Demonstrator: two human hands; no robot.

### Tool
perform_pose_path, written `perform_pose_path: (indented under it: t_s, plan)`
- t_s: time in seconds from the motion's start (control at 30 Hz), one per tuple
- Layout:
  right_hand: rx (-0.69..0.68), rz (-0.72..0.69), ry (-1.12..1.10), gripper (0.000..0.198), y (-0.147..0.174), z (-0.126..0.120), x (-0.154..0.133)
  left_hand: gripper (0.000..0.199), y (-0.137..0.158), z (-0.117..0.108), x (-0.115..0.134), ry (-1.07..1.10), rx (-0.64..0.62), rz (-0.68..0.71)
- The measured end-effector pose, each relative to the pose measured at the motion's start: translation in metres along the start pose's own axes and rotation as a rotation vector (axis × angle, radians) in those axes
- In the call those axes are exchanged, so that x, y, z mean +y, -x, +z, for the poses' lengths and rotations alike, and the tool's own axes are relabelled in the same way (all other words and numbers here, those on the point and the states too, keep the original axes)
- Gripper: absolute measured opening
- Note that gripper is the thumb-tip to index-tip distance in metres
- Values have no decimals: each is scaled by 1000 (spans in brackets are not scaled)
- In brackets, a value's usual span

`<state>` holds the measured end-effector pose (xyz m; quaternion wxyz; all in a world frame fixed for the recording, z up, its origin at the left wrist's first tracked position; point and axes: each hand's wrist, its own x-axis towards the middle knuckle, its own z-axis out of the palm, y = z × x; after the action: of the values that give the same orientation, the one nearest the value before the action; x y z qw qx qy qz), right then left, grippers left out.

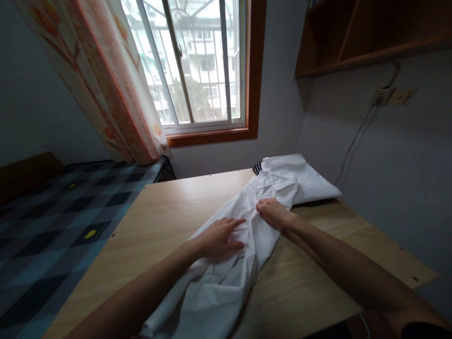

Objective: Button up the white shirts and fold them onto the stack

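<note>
A long white garment (pixel 219 282), rumpled with soft creases, stretches across the wooden table from the near edge toward the back right. Its exact kind is not clear. My left hand (pixel 221 238) lies on its middle stretch, thumb and fingers apart. Farther along, my right hand (pixel 273 212) has its fingers curled in on the fabric, gripping a bit of it. Just beyond lies folded white cloth (pixel 300 176), which meets the garment's far end; I cannot tell whether they are one piece. Black-and-white striped fabric (pixel 257 167) peeks out at its left side.
The pale wooden table (pixel 169 212) has a bed with a checked cover (pixel 70 221) to its left. A window (pixel 197 70) and a flowered curtain (pixel 116 84) are behind. On the right wall hang a wooden shelf (pixel 339 61) and a socket with a cable (pixel 383 97).
</note>
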<state>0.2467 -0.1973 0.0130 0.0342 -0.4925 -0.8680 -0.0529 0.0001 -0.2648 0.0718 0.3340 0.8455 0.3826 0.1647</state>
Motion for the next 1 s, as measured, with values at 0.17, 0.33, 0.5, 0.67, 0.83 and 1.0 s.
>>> perform_pose_path:
  t_s: [0.17,0.33,0.5,0.67,0.83,1.0]
  plan:
    - [105,-95,-7,15,1,-7,5,35,-25,24,-44,-664,196,-165]
    - [460,-169,-46,20,7,-35,25,34,-25,9,-71,-562,368,-389]
    - [670,-101,-61,18,13,-60,69,32,2,-30,-87,125,950,-685]
    - [533,-37,-65,14,20,-39,106,26,64,-48,-77,389,1178,-743]
    - [207,-99,51,12,20,-15,99,34,117,-53,-82,-301,735,-728]
    - [305,33,53,24,-2,-30,60,31,113,-60,-76,-718,570,-566]
